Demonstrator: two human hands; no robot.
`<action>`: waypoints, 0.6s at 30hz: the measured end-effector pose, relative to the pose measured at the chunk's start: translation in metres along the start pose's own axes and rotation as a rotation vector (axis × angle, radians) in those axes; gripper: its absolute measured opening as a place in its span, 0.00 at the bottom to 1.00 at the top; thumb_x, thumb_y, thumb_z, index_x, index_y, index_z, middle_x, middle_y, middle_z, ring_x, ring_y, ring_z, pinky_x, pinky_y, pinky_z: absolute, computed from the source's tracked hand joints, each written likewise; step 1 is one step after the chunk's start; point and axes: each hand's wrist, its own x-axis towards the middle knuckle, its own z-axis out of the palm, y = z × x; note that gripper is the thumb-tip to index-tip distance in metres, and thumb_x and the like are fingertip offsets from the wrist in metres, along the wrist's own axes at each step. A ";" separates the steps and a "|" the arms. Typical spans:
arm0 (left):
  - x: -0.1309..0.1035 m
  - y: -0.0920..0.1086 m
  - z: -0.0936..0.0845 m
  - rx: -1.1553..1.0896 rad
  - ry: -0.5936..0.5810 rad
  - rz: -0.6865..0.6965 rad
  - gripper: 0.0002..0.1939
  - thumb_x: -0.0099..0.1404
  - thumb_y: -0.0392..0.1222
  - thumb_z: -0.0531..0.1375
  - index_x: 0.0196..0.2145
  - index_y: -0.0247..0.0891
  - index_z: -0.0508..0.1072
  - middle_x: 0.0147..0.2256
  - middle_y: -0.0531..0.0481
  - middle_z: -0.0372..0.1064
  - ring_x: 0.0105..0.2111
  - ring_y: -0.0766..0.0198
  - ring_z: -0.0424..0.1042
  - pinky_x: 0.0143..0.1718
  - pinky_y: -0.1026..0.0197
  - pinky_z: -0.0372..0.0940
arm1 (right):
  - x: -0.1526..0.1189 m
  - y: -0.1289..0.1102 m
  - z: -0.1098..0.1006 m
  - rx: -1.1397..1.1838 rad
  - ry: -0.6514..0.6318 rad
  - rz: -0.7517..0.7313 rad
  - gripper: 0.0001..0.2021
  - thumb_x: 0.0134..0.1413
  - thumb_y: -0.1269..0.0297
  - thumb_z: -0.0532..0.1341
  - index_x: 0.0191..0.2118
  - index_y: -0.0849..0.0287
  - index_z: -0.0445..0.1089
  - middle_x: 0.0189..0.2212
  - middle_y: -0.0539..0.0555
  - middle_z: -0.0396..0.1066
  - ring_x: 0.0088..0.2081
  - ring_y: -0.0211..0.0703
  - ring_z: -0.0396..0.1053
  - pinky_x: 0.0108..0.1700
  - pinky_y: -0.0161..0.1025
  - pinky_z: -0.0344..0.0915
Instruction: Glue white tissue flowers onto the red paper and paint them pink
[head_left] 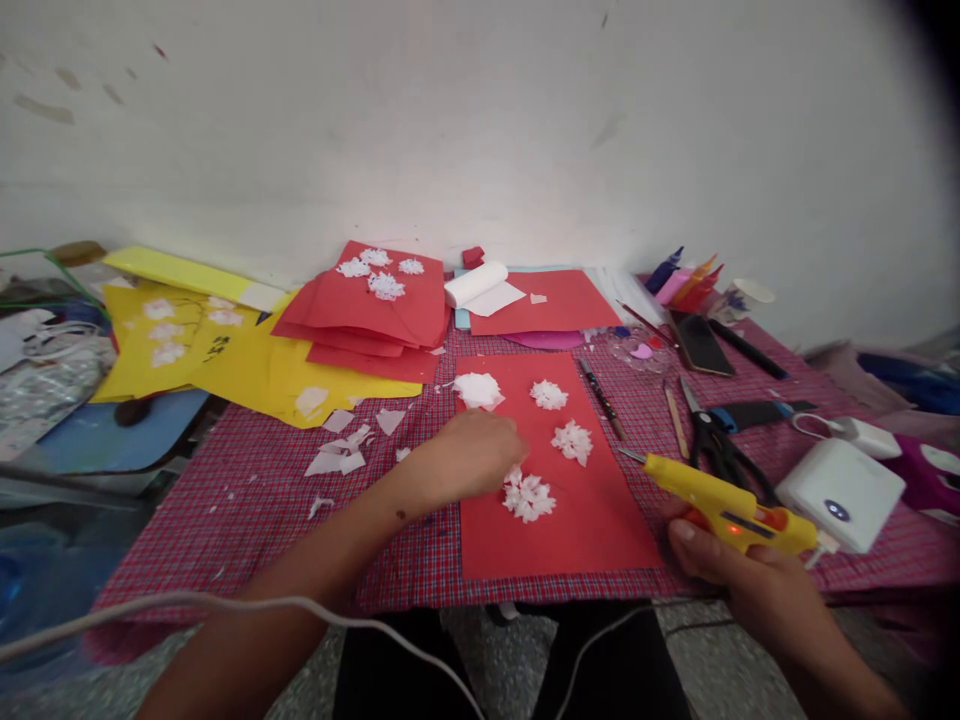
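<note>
My right hand (pixel 739 560) is wrapped round a yellow glue gun (pixel 705 492) with a lit orange light; its metal nozzle points left over the edge of the red paper (pixel 577 525). My left hand (pixel 478 455) is closed above the left side of that paper, its fingertips turned down and partly hidden; what they pinch, if anything, I cannot make out. Just below the fingertips lies a white paper flower (pixel 529 496). Two more white flowers, one in the middle (pixel 572 442) and one higher up (pixel 549 394), rest on the sheet, with a white paper heap (pixel 478 388) at its top left.
White paper scraps (pixel 341 455) litter the checked tablecloth (pixel 300 545). At back left are stacked red sheets (pixel 382 310) with white flowers and yellow paper (pixel 247 365). Scissors (pixel 720 445), a box cutter (pixel 757 414), a phone (pixel 701 343) and a white charger box (pixel 840 490) lie right. A white cable (pixel 300 602) crosses in front.
</note>
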 end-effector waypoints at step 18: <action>-0.006 -0.002 -0.009 -0.076 0.003 -0.017 0.10 0.62 0.29 0.57 0.35 0.38 0.77 0.34 0.44 0.75 0.35 0.57 0.73 0.35 0.56 0.65 | -0.002 -0.001 0.001 0.038 0.009 0.033 0.16 0.51 0.47 0.71 0.34 0.56 0.75 0.21 0.49 0.65 0.22 0.39 0.59 0.22 0.36 0.57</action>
